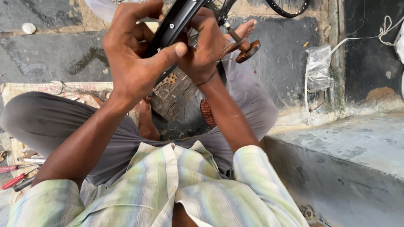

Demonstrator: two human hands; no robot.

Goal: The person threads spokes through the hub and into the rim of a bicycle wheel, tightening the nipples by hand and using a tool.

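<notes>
**Both hands clamped on the wheel rim**

The black bicycle wheel rim (176, 21) stands up between the knees, above a worn wooden block (170, 94) on the floor. The left hand (134, 54) is closed around it, thumb pressed across the rim's face; the right hand (204, 46) grips just beside, fingers curled shut on the same rim (what they pinch is hidden). This looks like close work on the rim, calling for a steady hold. Red-handled pliers (12, 180) lie well apart.
</notes>
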